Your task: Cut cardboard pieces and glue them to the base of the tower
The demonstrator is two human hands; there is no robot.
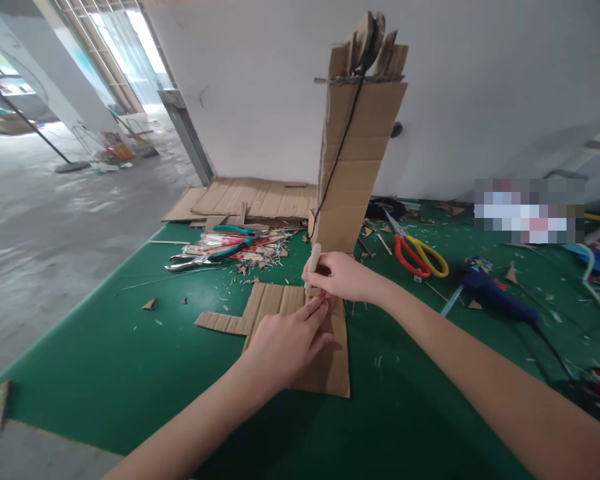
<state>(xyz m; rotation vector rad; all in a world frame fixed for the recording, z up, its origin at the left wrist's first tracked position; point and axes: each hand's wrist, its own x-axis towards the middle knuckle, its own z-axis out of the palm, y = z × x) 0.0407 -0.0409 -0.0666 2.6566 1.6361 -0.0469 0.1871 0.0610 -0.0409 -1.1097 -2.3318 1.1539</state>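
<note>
Far left, flat cardboard sheets [250, 197] lie at the mat's back edge; teal-handled pliers [215, 252] sit among cardboard scraps [260, 257] on the green mat [105, 360]. Mid-frame, the left hand [287, 343] presses down on the cardboard base [325, 367], fingers together, tips at the foot of the cardboard tower [357, 153]. Just right, the right hand [343, 277] pinches a pale stick [312, 267] upright against the tower's lower left edge. Step in hand looks like fixing that stick at the tower-base joint; glue is not visible, so it can't be confirmed. Next move likely calls for holding the stick steady with the base pinned. A black cord [337, 153] hangs down the tower face. Right: scissors [420, 257], then a dark glue gun [495, 293].
</note>
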